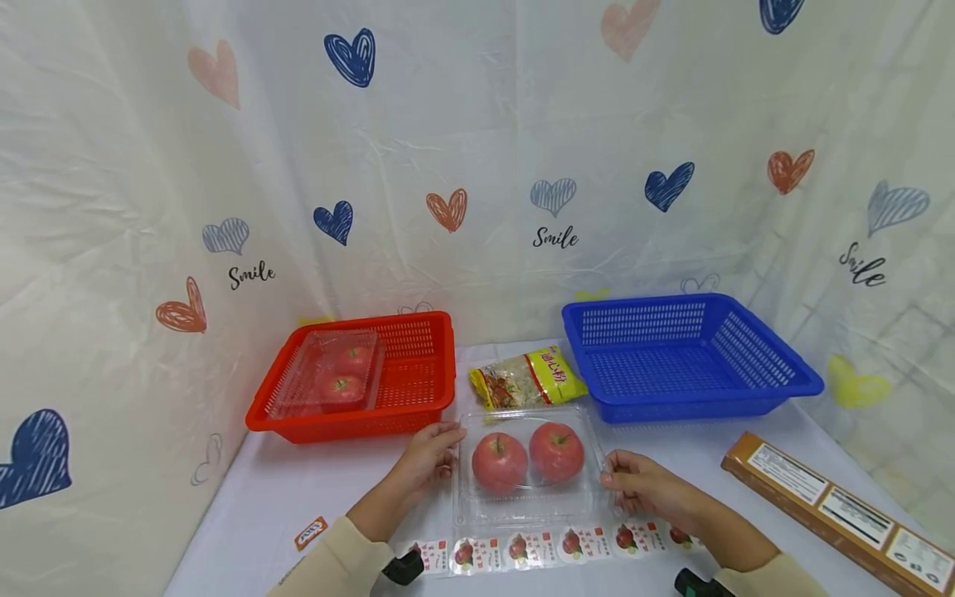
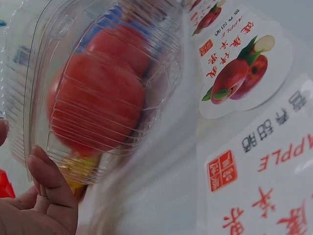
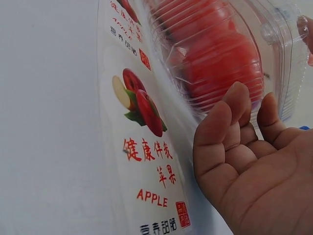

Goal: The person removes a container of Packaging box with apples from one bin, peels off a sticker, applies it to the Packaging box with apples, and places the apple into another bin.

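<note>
A clear plastic clamshell box [image 1: 531, 512] with two red apples [image 1: 499, 463] inside is held between both hands above the white tabletop. At its left edge, the left hand [image 1: 427, 458] pinches the rim between thumb and fingers. On the opposite side, the right hand [image 1: 647, 484] grips the right rim, its fingers [image 3: 212, 129] curled at the edge. Both wrist views show the ribbed box wall close up with the apples behind it. A strip of apple stickers [image 1: 528, 550] lies just in front of the box, partly hidden by the right forearm.
Back left stands a red basket [image 1: 418, 427] with another clear box of apples [image 1: 336, 377] in it. A blue basket [image 1: 694, 406] is at back right. Between them lies a yellow food packet [image 1: 530, 377]. A long brown carton [image 1: 836, 506] and a small orange wrapper [image 1: 310, 532] flank the forearms.
</note>
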`<act>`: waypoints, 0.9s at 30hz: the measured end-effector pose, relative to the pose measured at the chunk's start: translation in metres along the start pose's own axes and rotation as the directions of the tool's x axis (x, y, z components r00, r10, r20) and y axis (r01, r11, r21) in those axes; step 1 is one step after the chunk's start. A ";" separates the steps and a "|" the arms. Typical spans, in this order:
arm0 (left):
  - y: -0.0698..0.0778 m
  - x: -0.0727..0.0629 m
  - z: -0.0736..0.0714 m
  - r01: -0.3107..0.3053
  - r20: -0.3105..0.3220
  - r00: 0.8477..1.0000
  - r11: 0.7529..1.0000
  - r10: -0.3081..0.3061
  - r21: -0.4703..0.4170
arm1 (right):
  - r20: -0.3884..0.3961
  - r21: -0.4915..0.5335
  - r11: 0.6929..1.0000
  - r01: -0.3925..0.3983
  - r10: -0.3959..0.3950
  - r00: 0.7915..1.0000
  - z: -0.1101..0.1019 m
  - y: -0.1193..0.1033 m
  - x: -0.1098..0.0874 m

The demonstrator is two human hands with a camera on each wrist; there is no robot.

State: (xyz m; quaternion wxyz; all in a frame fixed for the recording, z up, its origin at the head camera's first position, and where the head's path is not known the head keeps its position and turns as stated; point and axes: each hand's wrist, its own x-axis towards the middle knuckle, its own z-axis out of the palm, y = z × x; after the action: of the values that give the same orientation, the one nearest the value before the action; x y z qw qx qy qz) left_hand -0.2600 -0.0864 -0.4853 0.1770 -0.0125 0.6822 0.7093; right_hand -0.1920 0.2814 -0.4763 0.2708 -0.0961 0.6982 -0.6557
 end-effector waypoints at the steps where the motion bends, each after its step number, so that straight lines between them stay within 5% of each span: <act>1: 0.000 0.000 0.000 -0.003 0.003 1.000 1.000 0.003 0.001 | -0.001 0.000 1.000 0.000 0.000 1.000 0.000 0.000 0.001; 13: -0.002 -0.004 -0.004 -0.024 0.010 1.000 1.000 0.024 0.017 | -0.005 0.027 0.999 0.031 -0.031 1.000 0.000 0.003 0.003; 17: -0.006 -0.012 -0.019 -0.039 0.043 0.999 0.990 0.033 0.138 | -0.051 -0.031 1.000 0.007 -0.008 0.999 -0.002 0.001 0.000; 20: -0.009 -0.027 -0.036 -0.051 0.064 0.997 0.945 0.032 0.323 | -0.092 -0.084 0.996 -0.007 0.000 0.996 -0.004 -0.003 -0.002; 23: -0.016 -0.045 -0.054 -0.095 0.117 0.992 0.866 0.043 0.490 | -0.122 -0.144 0.990 -0.008 -0.010 0.993 -0.006 -0.007 -0.004; 27: -0.021 -0.068 -0.067 -0.190 0.201 0.976 0.769 0.081 0.610 | -0.148 -0.238 0.971 0.003 -0.040 0.988 -0.006 -0.012 -0.005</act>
State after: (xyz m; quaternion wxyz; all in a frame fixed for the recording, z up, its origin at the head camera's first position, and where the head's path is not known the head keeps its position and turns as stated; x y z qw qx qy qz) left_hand -0.2057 -0.1674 -0.4928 0.1745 0.1544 0.8611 0.4519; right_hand -0.1930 0.2878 -0.4635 0.1961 -0.0851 0.7891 -0.5758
